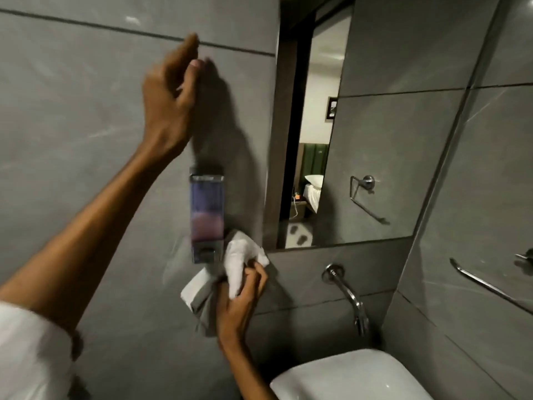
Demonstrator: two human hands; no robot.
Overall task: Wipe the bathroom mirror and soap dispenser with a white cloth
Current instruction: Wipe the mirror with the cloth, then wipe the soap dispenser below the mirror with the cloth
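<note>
With the right hand (239,295) clamped on the white cloth (230,272) at the lower right corner of the wall-mounted soap dispenser (206,215), and the left hand (170,93) raised empty with loosely curled fingers, firm top-to-bottom strokes would probably clean best.

Two bare forearms enter from the lower part of the frame, both uncovered up to the wrists and beyond. The left hand (170,90) and right hand (239,298) wear no gloves, rings or watch. At the lower left edge a white rolled-up sleeve (31,350) covers the left upper arm
</note>
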